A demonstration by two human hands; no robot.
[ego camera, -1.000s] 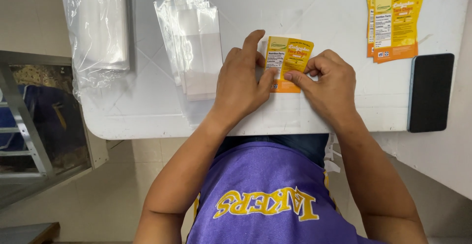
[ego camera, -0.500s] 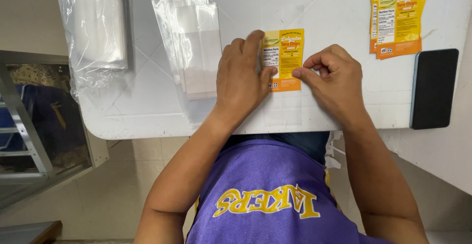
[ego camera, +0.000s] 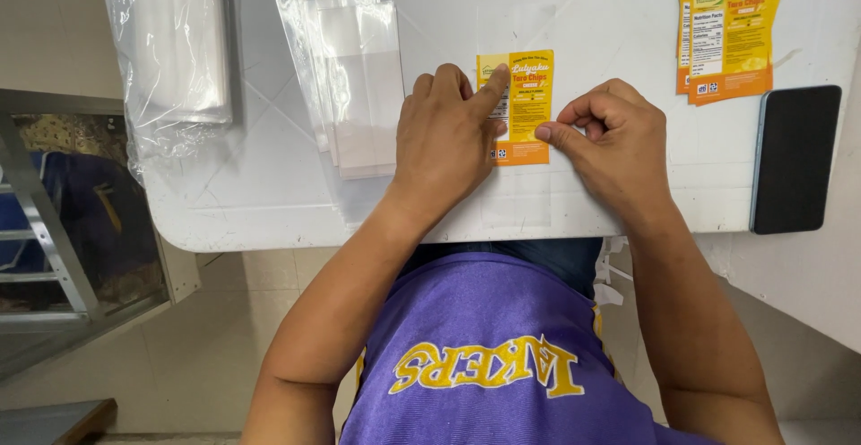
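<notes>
left hand (ego camera: 446, 135) fingers flat, pressing the small orange-and-yellow rectangular paper label (ego camera: 520, 109) | right hand (ego camera: 614, 140) fingers curled, pinching the label's lower right edge | label lies flat on white surface (ego camera: 269, 194), right of the clear plastic bag stack (ego camera: 350, 77) | judged light, thin, floppy; lift by an edge

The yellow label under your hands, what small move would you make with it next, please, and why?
Probably slide the right hand across the yellow label to smooth it flat. The left hand already pins its left edge with a forefinger, the right fingertips sit at its lower right edge, and the label seems to lie on a clear bag on the white table.
</notes>
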